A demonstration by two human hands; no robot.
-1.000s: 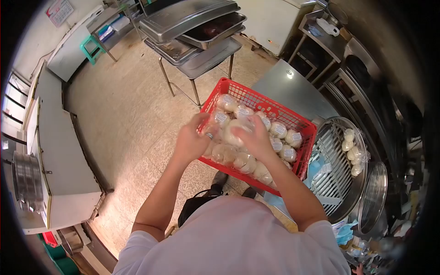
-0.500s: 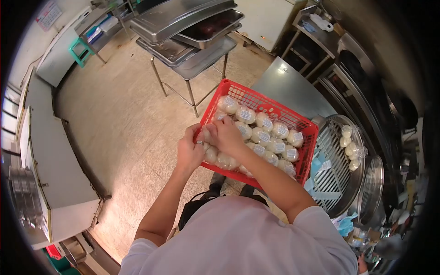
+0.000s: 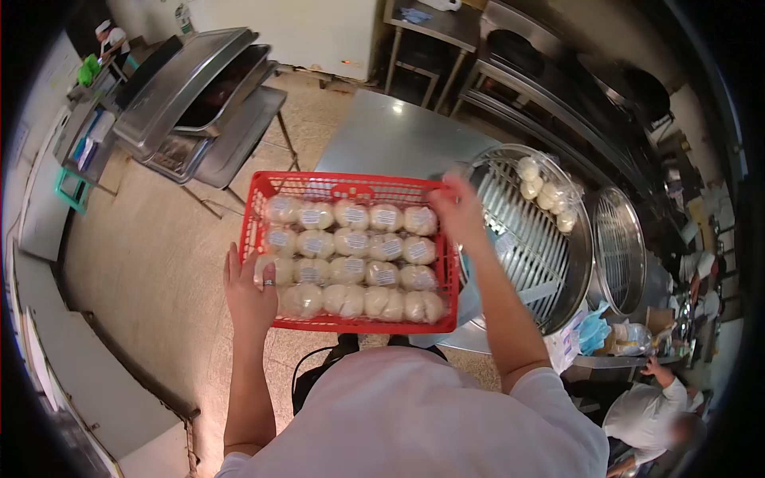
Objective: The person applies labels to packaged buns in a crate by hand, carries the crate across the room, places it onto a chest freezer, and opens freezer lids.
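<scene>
A red plastic basket (image 3: pixel 351 324) stands in front of me, with several rows of white wrapped buns (image 3: pixel 351 240) in it, many bearing printed labels. My left hand (image 3: pixel 250 291) lies at the basket's left side, fingers apart, its fingertips next to a bun at the left end of a row. At the basket's upper right corner is my right hand (image 3: pixel 462 209), blurred by motion; its fingers reach the rim, and their exact hold is hidden.
Right of the basket, a round slatted steel tray (image 3: pixel 522 299) holds a bag of buns (image 3: pixel 548 193) on a metal table (image 3: pixel 382 131). Stacked metal trays (image 3: pixel 183 95) stand upper left. One co-worker (image 3: pixel 649 414) is at lower right, another (image 3: pixel 111 40) at far upper left.
My view has turned right. My hands have parted: the right went from the left-hand buns to the upper right corner, while the left opened at the left side. The basket now looks level.
</scene>
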